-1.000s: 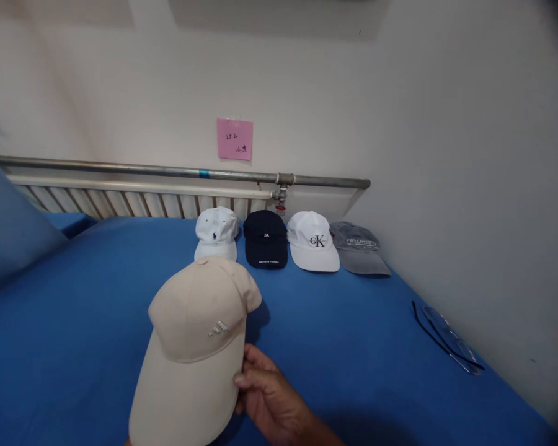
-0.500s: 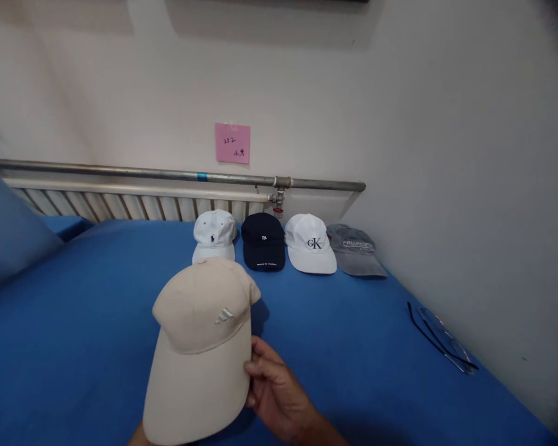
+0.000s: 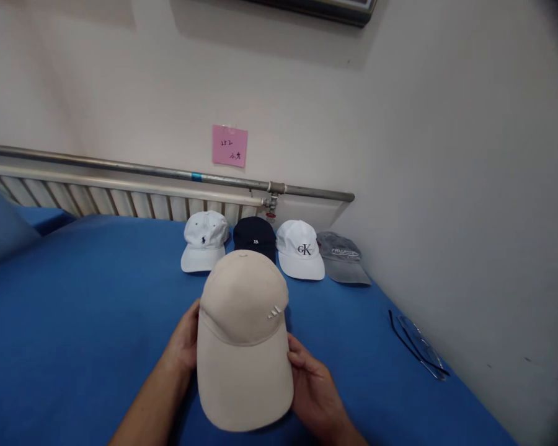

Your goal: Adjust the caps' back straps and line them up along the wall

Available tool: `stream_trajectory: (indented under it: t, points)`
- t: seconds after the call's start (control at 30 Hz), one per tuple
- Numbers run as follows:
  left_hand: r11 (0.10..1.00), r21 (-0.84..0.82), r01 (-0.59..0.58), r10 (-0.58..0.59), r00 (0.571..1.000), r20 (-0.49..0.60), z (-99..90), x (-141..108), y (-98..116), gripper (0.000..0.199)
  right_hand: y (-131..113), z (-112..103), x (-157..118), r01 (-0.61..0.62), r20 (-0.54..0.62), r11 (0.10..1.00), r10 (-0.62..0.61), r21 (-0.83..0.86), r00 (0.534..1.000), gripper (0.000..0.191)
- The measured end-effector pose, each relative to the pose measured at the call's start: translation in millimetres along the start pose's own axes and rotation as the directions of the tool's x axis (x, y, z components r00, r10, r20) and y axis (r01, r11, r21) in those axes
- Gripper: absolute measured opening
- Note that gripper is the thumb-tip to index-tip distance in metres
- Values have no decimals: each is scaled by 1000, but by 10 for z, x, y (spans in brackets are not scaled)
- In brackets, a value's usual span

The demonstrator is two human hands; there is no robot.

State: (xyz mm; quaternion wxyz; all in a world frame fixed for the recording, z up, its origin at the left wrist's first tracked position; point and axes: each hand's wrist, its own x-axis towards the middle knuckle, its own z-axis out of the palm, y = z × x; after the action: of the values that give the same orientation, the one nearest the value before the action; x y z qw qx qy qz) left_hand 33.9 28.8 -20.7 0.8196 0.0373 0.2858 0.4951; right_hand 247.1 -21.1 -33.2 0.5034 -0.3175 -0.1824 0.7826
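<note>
Between my two hands is a beige baseball cap, brim toward me, with a small striped logo on its front. My left hand grips the cap's left side, its fingertips hidden behind the cap. On the other side, my right hand pinches the brim's right edge. Behind it, caps stand in a row: a white cap with a small dark emblem, a black cap partly covered by the beige one, a white cap with dark letters and a grey cap.
All the caps are over a blue-covered bed. Eyeglasses lie near its right edge by the wall. A radiator and a metal pipe run behind. A pink note is on the wall, and a blue pillow-like shape is at left.
The beige cap has moved right and turned to face more squarely toward me, now overlapping the black cap. My left hand has come into clear view at its side. The camera view has shifted slightly.
</note>
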Motion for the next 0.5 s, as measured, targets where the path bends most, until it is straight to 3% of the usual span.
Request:
stream_trajectory:
  t: [0.27, 0.4, 0.5]
  points:
    - [999, -44, 24, -29, 991, -130, 43, -7, -58, 28, -33, -91, -143, 27, -6, 999, -27, -28, 1000, 36]
    - [992, -65, -107, 98, 986, -137, 87, -46, -43, 25, -40, -104, -136, 29, 5, 999, -28, -45, 1000, 33]
    - [976, -91, -197, 190, 978, -85, 90, -55, -6, 31, -16, -121, -111, 22, -9, 999, -23, -45, 1000, 32]
